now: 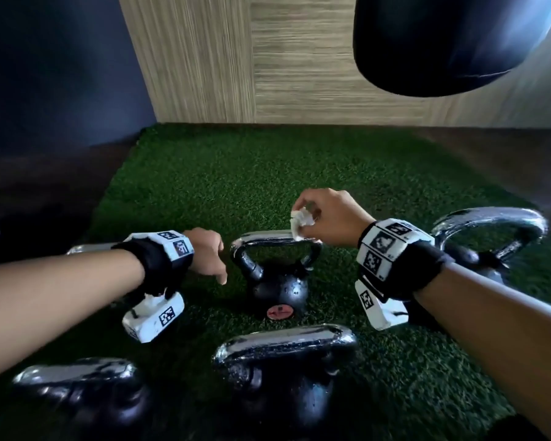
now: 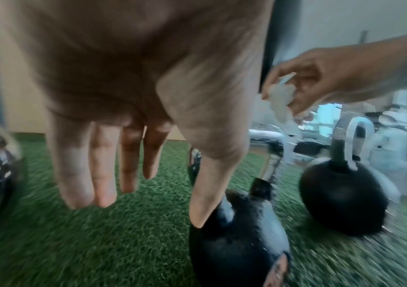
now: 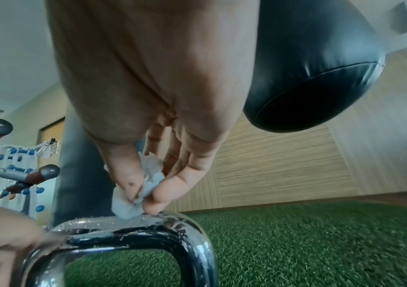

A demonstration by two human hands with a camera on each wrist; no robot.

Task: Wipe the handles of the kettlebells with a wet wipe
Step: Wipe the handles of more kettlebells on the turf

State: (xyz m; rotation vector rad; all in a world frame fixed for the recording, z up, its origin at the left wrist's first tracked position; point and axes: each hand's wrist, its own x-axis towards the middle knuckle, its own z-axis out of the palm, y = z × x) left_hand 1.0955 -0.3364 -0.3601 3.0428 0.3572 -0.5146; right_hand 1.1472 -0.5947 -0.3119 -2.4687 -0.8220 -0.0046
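Pinching wet wipe [image 1: 300,221] in my right hand [image 1: 328,218], pressed on centre kettlebell [image 1: 275,275] handle's right end. My left hand [image 1: 206,253] beside handle, fingers relaxed, empty. Turf [image 1: 236,173] beyond lies open.

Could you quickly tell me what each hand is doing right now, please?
Left hand: open, fingers relaxed, holding nothing.
Right hand: pinching the wet wipe.
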